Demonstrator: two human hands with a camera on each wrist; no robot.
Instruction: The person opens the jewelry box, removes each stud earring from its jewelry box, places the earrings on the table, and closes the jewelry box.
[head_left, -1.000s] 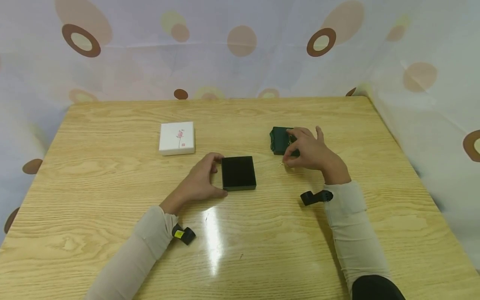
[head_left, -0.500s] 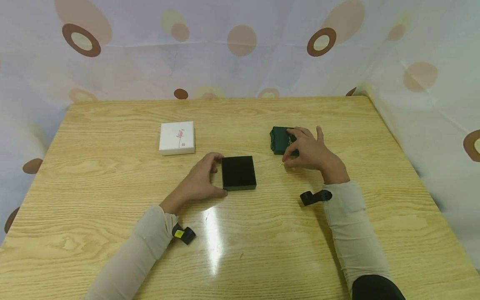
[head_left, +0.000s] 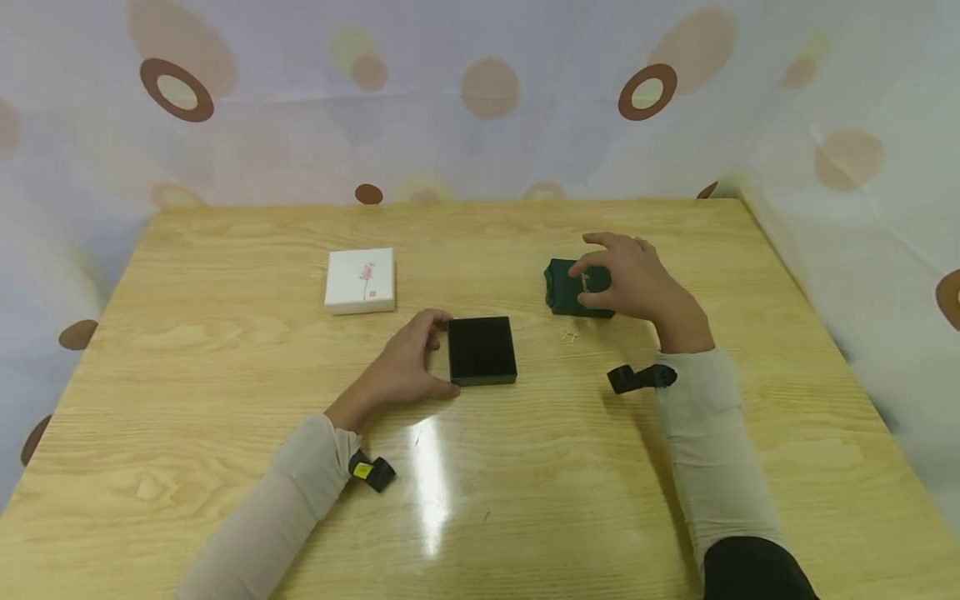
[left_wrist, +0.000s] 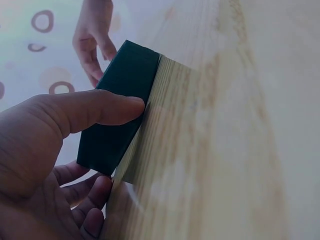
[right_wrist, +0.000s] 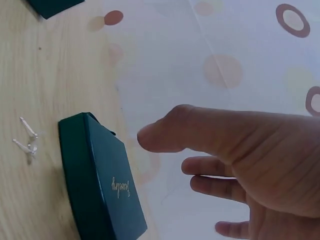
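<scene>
In the head view my left hand point(head_left: 408, 362) grips the near-left side of an open dark-green jewelry box base point(head_left: 482, 350) with a black inside. Its thumb lies along the front wall, seen in the left wrist view on the green side point(left_wrist: 120, 75), and the fingers reach round the back. Over the dark-green box lid point(head_left: 562, 287) hovers my right hand point(head_left: 630, 275), fingers spread, nothing between them. The lid carries gold "Jewelry" lettering in the right wrist view. Two small stud earrings point(right_wrist: 29, 137) lie on the table just in front of the lid.
A white box point(head_left: 360, 281) with a pink flower print stands at the back left of the wooden table point(head_left: 225, 350). A patterned cloth point(head_left: 420, 100) hangs behind the table and along its right side.
My right hand has let go of the small earring at its fingertips and lifted up and back, thumb and fingers spreading apart. My left hand stays on the box base.
</scene>
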